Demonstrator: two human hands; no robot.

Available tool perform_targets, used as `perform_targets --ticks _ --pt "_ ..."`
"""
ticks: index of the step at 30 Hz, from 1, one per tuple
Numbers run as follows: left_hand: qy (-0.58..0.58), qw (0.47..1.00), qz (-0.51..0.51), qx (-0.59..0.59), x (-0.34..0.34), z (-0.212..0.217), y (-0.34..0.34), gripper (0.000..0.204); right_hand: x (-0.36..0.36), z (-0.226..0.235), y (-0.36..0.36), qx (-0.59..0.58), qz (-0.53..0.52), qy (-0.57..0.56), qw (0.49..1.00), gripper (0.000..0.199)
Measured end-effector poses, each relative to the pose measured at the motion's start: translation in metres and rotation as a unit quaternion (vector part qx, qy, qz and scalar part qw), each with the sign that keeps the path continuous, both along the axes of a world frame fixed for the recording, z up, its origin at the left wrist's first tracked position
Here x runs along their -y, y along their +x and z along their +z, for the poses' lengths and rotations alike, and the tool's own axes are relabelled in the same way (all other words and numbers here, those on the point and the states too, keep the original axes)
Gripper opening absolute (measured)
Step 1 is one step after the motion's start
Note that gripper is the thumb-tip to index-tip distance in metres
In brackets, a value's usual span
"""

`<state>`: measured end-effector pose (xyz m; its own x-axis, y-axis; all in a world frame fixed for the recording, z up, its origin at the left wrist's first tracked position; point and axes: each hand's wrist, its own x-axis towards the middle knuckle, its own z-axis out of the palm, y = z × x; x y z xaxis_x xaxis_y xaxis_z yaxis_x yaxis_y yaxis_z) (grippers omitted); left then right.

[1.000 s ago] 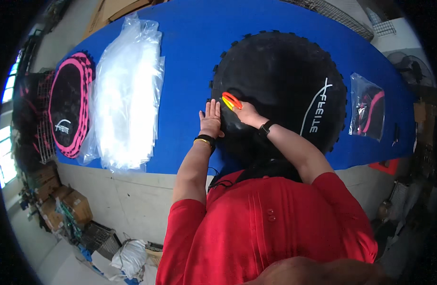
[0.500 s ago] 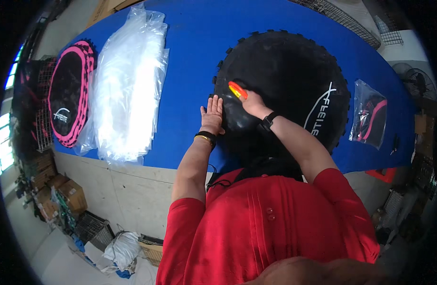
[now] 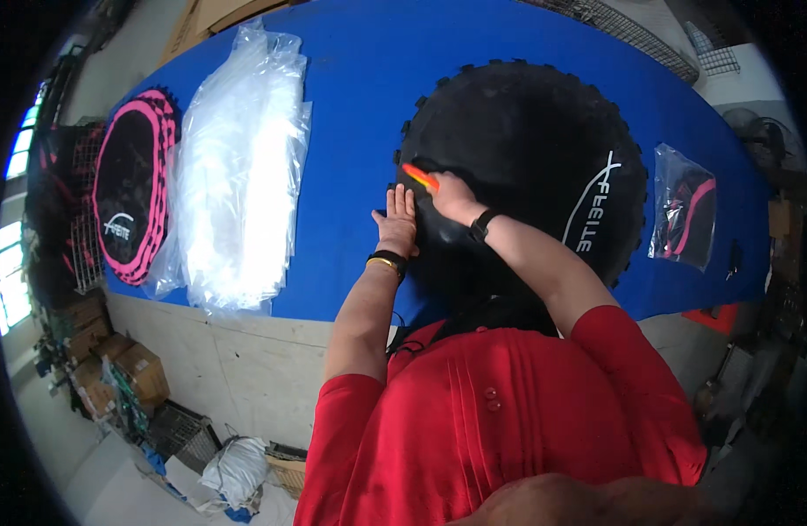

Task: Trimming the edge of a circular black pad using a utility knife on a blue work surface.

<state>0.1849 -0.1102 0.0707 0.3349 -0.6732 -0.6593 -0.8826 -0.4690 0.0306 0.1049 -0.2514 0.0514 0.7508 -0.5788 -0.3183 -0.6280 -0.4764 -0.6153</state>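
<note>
A large round black mat [image 3: 526, 123] with small tabs along its rim lies on the blue table. My right hand [image 3: 454, 196] is closed around a slim orange tool [image 3: 419, 176], whose exact kind I cannot make out. The tool's tip points left, at the mat's left rim. My left hand [image 3: 397, 223] lies palm down with fingers stretched, at the mat's left edge just below the tool. It holds nothing.
Left of the mat on the blue table [image 3: 351, 88] is a stack of clear plastic bags [image 3: 241, 175]. Beyond it lie pink-and-black round mats [image 3: 133, 188]. A bagged pink-and-black piece [image 3: 684, 210] rests at the right. Cardboard boxes [image 3: 140, 368] and a white sack [image 3: 235, 469] are on the floor.
My right hand has moved left and slightly down with the orange tool, bringing it to the mat's left rim. My left hand stays flat at the edge. The view has shifted slightly.
</note>
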Motion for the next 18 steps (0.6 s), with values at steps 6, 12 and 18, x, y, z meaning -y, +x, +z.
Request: perform_targets --ticks 6,12,18 --pt "0.008 1.0 -0.022 0.014 0.003 0.002 -0.002 0.146 0.002 0.005 -0.003 0.047 0.034 -0.052 0.997 0.027" --pt "-0.001 1.0 -0.012 0.019 0.004 -0.001 -0.002 0.15 0.03 0.009 0.019 0.001 0.028 -0.06 0.998 0.03" --pt "-0.034 0.999 -0.01 0.021 0.001 -0.01 -0.001 0.154 0.057 0.007 0.028 0.045 0.008 -0.128 0.991 0.031"
